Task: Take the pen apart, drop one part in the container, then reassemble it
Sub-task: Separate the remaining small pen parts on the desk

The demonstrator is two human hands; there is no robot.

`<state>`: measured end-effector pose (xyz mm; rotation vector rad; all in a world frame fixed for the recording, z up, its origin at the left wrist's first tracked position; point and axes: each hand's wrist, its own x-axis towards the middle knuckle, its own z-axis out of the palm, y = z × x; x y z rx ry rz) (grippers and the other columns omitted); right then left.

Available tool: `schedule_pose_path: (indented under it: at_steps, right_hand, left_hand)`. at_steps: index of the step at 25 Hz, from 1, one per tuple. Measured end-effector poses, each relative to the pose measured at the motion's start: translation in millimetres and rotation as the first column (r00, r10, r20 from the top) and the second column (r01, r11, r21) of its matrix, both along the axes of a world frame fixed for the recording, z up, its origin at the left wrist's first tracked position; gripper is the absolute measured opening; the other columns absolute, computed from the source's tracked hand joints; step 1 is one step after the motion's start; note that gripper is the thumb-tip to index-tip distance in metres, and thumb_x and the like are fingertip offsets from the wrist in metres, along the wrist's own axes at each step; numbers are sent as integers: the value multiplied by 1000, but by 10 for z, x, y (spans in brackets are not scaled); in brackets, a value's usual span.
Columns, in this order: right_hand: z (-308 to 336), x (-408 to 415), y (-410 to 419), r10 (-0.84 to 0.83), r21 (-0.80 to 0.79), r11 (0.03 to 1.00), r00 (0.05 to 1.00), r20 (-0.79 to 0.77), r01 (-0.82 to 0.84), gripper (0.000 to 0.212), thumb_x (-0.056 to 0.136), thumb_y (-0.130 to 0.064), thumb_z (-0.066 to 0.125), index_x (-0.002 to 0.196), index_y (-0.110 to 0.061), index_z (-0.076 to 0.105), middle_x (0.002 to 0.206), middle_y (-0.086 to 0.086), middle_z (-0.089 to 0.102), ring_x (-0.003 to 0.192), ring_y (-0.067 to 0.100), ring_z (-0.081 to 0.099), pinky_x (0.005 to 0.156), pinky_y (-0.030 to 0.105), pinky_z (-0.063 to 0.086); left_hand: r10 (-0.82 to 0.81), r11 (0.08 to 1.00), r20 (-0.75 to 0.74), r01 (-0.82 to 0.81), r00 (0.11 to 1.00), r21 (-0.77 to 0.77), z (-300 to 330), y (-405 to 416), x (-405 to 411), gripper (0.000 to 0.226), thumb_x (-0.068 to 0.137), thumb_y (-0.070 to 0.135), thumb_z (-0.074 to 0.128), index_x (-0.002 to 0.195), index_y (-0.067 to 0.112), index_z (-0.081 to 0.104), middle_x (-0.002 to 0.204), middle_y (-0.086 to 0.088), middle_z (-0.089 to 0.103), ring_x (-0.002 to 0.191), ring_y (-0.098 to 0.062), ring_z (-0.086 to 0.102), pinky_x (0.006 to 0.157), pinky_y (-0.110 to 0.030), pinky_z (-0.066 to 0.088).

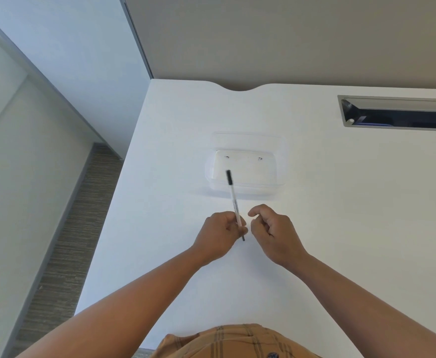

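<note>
Pen in left hand grip, cap end outward

No readable text; print on pen barrel too blurred.
</note>
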<state>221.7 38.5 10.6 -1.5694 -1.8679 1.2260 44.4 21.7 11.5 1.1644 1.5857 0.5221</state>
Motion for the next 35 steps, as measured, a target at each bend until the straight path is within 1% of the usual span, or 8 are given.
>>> schedule_pose_path:
  at_steps: [5, 14, 16, 18, 21, 24, 27, 35]
  right_hand:
    - [-12, -48, -43, 113, 69, 990, 984, 141, -123, 11, 83, -37, 66, 90, -34, 58, 84, -11, 62, 52, 10, 46, 56, 28, 43]
    - [-63, -95, -37, 100, 134, 983, 977, 188, -126, 18, 97, -40, 61, 99, -28, 73, 86, -9, 64, 64, 3, 51, 63, 30, 47]
    - [-75, -81, -27, 87, 139, 983, 976, 198, -116, 19, 98, -39, 59, 98, -26, 73, 86, -9, 65, 64, 3, 51, 64, 31, 47]
    - [-87, -55, -5, 82, 143, 983, 967, 240, -119, 19, 99, -39, 59, 98, -25, 71, 88, -10, 65, 65, 2, 50, 66, 30, 46]
    - [-80, -20, 29, 121, 139, 975, 936, 332, -175, 19, 99, -38, 57, 97, -25, 69, 87, -8, 63, 72, 11, 53, 67, 34, 48]
    - [-58, -8, 41, 166, 141, 962, 906, 389, -236, 20, 101, -38, 55, 96, -25, 68, 86, -6, 61, 79, 17, 56, 67, 37, 52]
    - [-59, 10, 36, 190, 145, 952, 892, 411, -269, 20, 101, -38, 53, 101, -25, 69, 90, -6, 61, 85, 18, 56, 68, 37, 51]
    - [-100, 80, 51, 262, 193, 906, 856, 445, -378, 30, 99, -39, 57, 119, -22, 71, 102, -5, 72, 95, 25, 56, 77, 38, 48]
  left_hand:
    - [196, 976, 316, -152, 928, -158, 119, -14, -68, 20, 88, 21, 76, 101, 6, 73, 91, -14, 77, 75, -19, 69, 66, -38, 45]
    - [227, 956, 398, -126, 889, -264, 167, -21, -82, 23, 91, 28, 72, 104, 9, 76, 101, -17, 75, 78, -17, 64, 70, -38, 39]
    - [140, 970, 239, -85, 961, -228, 215, -22, -90, 31, 89, 45, 72, 95, 15, 76, 81, -6, 74, 70, -14, 60, 65, -28, 43]
    - [-33, 999, -230, 26, 973, -31, 210, -64, -110, 40, 86, 62, 63, 78, 23, 68, 64, 9, 66, 59, -11, 56, 56, -24, 40]
    - [1, 778, -742, 466, 671, 422, 125, -143, -174, 26, 86, 54, 63, 88, 27, 64, 82, 12, 62, 78, -18, 59, 65, -30, 43]
    - [6, 640, -844, 647, 536, 415, -12, -62, -266, 42, 82, 37, 71, 121, 26, 61, 115, 4, 63, 106, -29, 56, 85, -41, 42]
    - [-47, 627, -867, 690, 496, 361, -114, 10, -326, 19, 86, 26, 70, 105, 29, 66, 85, 8, 61, 82, -25, 56, 80, -39, 34]
    - [-138, 713, -780, 608, 610, 349, -183, -34, -464, 11, 94, 28, 63, 102, 30, 70, 81, 9, 61, 77, -24, 55, 67, -34, 40]
